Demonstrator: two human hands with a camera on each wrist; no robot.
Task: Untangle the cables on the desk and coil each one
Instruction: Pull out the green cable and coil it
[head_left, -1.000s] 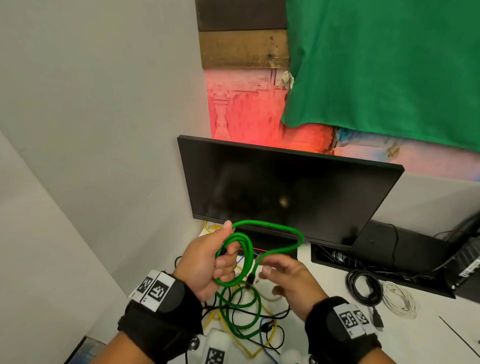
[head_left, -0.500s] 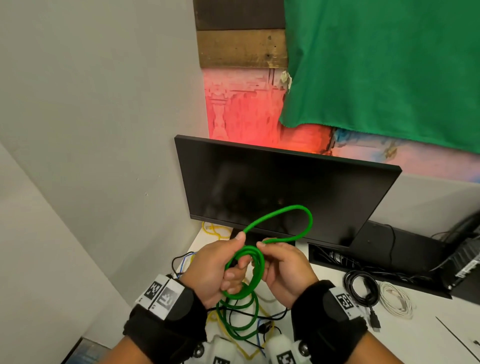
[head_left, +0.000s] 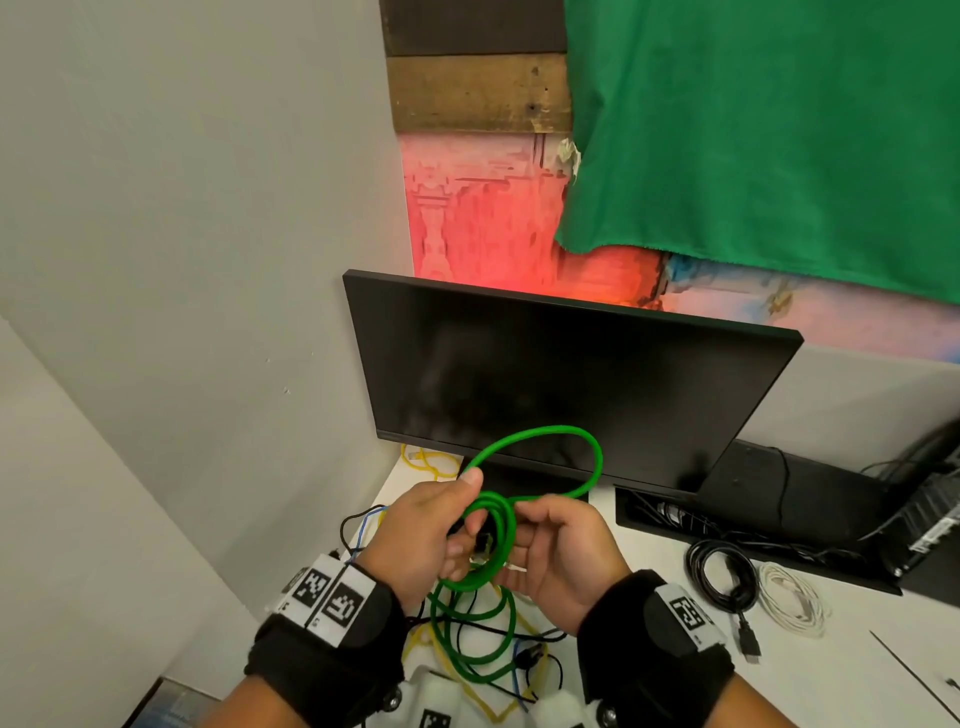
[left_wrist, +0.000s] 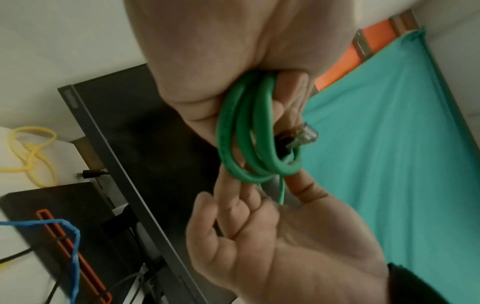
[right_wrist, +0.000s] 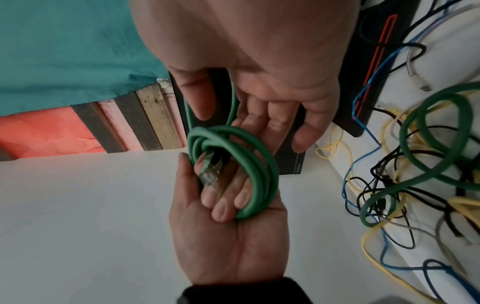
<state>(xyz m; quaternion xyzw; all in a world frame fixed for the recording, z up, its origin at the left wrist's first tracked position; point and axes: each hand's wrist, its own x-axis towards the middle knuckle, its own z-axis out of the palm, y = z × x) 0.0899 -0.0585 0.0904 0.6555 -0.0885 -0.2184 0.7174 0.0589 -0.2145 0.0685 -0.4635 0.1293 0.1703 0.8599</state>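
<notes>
You're holding the green cable (head_left: 493, 530) up in front of the monitor (head_left: 561, 384), above the table (head_left: 831, 670). Your left hand (head_left: 421, 540) is gripping the coil, fingers curled through the loops and thumb pressing on top. From the left wrist view, several green turns are sitting bunched in that hand's fold, and the clear plug (left_wrist: 303, 135) is poking out beside the fingers (left_wrist: 288, 96). Your right hand (head_left: 561, 561) is lying palm up just beside the coil, its fingers loosely spread and touching the loops rather than closing on them; one strand is running between its thumb and forefinger. A big free loop of the cable is arching up over both hands, across the dark screen. Below your hands, more green turns are hanging down into the tangle (head_left: 483, 654) on the table, where yellow, blue and thin black cables are lying crossed over one another. Whether the green one is knotted with them there, I can't tell. Another yellow cable (head_left: 431, 462) is lying by the monitor's left foot. To your right, a black coil (head_left: 719, 577) and a white coil (head_left: 792, 603) are lying just beside each other on the table, apart from the tangle. Behind the monitor, a green cloth (head_left: 769, 130) is hanging on the wall.
</notes>
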